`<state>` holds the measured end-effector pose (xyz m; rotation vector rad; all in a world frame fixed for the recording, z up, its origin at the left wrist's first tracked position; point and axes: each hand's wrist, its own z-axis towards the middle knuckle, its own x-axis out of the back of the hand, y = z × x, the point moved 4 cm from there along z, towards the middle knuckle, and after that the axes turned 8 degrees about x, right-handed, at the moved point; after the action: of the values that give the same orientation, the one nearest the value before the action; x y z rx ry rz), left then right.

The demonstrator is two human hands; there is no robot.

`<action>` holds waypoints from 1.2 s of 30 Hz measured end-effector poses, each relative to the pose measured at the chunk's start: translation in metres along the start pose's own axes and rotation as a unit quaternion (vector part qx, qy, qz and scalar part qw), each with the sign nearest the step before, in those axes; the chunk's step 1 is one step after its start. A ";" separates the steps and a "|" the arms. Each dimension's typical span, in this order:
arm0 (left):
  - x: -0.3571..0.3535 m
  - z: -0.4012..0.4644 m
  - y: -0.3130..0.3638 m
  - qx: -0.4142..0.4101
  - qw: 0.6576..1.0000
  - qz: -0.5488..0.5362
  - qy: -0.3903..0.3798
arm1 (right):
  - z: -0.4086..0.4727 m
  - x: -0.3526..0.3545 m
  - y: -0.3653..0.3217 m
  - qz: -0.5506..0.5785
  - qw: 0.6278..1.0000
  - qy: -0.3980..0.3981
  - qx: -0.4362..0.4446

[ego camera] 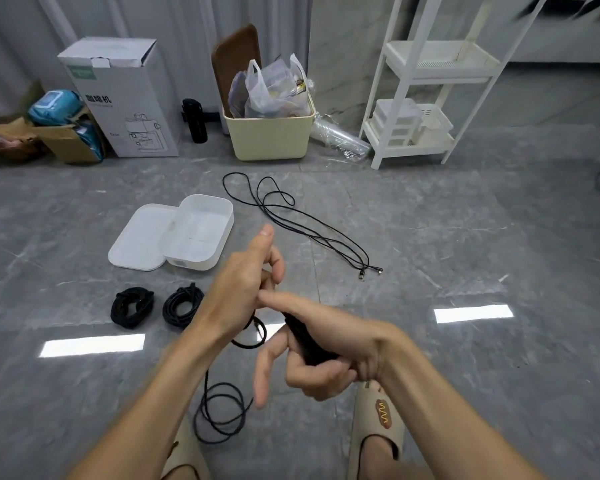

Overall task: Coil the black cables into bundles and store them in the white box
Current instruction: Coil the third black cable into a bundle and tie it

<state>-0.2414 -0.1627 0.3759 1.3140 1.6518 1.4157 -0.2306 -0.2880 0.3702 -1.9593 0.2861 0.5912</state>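
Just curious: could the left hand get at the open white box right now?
Probably not right away. The floor between the left hand and the white box looks clear, but that hand is pinching the black cable being wound into the right hand.

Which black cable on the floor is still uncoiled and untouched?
The long loose cable sprawled right of the white box. The two bundles in front of the box are coiled, and another cable is in the hands.
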 end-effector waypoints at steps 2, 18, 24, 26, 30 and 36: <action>-0.002 -0.001 0.001 0.016 0.999 -0.040 -0.024 | 0.001 -0.010 -0.006 0.053 0.995 -0.070 0.048; -0.019 -0.008 0.001 0.063 0.980 -0.091 -0.167 | -0.023 0.005 -0.039 0.263 0.882 -0.011 0.390; -0.011 -0.005 0.000 0.055 0.981 -0.155 -0.101 | -0.030 0.009 -0.041 0.270 0.874 -0.024 0.402; -0.006 -0.002 0.001 0.063 0.955 -0.268 -0.105 | -0.033 0.010 -0.042 0.269 0.875 -0.022 0.401; -0.008 -0.003 0.002 0.050 0.942 -0.304 -0.131 | -0.035 0.010 -0.042 0.264 0.882 -0.019 0.389; -0.016 -0.001 0.007 0.062 0.943 -0.316 -0.080 | -0.031 0.009 -0.041 0.237 0.899 -0.023 0.369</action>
<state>-0.2345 -0.1786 0.3806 0.8111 1.8444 0.8119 -0.1965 -0.2969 0.4081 -1.1321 0.8418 0.7047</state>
